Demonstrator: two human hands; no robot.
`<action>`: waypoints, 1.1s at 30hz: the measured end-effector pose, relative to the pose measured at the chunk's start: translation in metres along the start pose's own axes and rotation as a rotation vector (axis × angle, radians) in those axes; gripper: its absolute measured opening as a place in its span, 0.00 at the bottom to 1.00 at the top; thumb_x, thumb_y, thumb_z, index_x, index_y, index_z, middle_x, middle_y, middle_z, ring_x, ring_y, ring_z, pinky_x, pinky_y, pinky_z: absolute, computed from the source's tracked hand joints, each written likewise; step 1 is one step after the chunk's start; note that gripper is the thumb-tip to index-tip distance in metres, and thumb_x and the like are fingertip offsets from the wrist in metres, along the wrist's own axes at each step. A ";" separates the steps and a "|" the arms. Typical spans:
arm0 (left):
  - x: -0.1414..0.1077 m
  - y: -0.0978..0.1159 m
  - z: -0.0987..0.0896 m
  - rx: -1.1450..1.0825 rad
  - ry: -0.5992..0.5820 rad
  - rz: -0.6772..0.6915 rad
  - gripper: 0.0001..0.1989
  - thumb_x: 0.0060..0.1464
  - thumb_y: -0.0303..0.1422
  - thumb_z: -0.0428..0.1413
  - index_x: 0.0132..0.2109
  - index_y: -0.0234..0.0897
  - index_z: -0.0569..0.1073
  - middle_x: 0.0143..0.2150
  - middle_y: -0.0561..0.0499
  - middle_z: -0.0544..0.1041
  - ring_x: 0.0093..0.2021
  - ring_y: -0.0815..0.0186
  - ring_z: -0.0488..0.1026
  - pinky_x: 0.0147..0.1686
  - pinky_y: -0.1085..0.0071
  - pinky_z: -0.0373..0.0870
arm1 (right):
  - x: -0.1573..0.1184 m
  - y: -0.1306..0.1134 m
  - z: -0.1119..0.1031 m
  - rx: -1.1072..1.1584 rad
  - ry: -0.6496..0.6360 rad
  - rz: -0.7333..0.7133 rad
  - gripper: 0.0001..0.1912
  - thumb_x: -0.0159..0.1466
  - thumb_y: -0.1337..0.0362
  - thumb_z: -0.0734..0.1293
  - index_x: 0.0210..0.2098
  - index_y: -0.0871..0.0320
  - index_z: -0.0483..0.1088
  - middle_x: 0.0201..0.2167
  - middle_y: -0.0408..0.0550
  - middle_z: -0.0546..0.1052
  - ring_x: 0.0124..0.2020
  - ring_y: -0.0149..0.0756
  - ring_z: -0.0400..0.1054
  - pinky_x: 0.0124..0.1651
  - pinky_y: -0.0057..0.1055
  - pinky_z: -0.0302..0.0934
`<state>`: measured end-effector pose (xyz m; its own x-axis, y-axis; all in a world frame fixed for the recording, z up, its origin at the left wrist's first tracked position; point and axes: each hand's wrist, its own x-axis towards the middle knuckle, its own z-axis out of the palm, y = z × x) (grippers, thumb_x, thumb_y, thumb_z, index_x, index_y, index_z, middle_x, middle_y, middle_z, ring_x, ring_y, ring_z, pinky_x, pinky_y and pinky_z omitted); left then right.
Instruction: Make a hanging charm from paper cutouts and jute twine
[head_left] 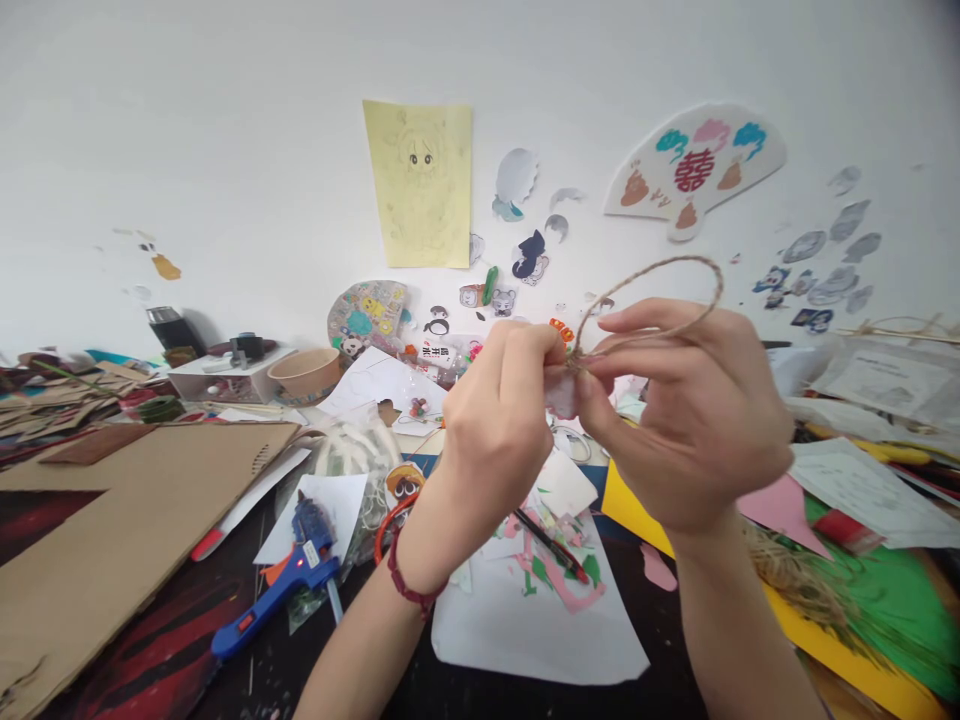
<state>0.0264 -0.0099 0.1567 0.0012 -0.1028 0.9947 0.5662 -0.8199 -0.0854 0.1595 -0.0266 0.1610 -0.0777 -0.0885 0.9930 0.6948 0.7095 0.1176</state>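
Observation:
A loop of brown twine [646,268] arches above my hands, held up over the table. My right hand [686,420] pinches the twine near its gathered base, with the loop passing by its raised fingers. My left hand [501,420] is closed at the same spot, fingers bent, gripping a small pale pink piece [562,394] to which the twine seems joined. Most of that piece is hidden behind my fingers. Below lies a white sheet [540,640] with pink and green paper scraps [559,575] and a dark pen [551,545] on it.
A blue glue gun [281,585] lies at the left, beside a large cardboard sheet [142,540]. Behind stand a paper bowl [306,374] and a black thermos [174,332]. Green paper [874,610], yellow card [630,505] and raffia strands [795,575] fill the right. Drawings and cutouts hang on the wall.

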 end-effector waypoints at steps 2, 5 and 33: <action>0.002 -0.001 -0.002 -0.006 -0.009 0.017 0.09 0.63 0.19 0.48 0.36 0.35 0.68 0.29 0.54 0.70 0.29 0.75 0.65 0.30 0.78 0.64 | 0.002 0.000 -0.003 0.084 -0.024 0.035 0.08 0.60 0.72 0.70 0.34 0.50 0.73 0.34 0.45 0.77 0.44 0.42 0.75 0.44 0.43 0.72; 0.006 -0.004 -0.007 -0.027 -0.040 0.034 0.09 0.65 0.22 0.49 0.36 0.35 0.68 0.29 0.54 0.70 0.29 0.75 0.65 0.30 0.78 0.64 | 0.007 0.001 -0.009 0.322 -0.037 0.203 0.04 0.59 0.69 0.72 0.32 0.53 0.74 0.34 0.46 0.77 0.43 0.41 0.75 0.43 0.42 0.72; -0.003 0.004 0.007 -0.583 -0.521 -0.516 0.10 0.59 0.38 0.60 0.33 0.36 0.75 0.25 0.56 0.71 0.26 0.74 0.63 0.26 0.76 0.60 | 0.006 0.017 -0.028 0.438 0.003 0.591 0.11 0.53 0.75 0.76 0.33 0.55 0.79 0.28 0.40 0.82 0.29 0.35 0.78 0.34 0.31 0.76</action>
<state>0.0342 -0.0086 0.1538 0.3137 0.5023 0.8058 0.0967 -0.8611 0.4991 0.1904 -0.0347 0.1684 0.2234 0.3937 0.8917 0.2714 0.8535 -0.4448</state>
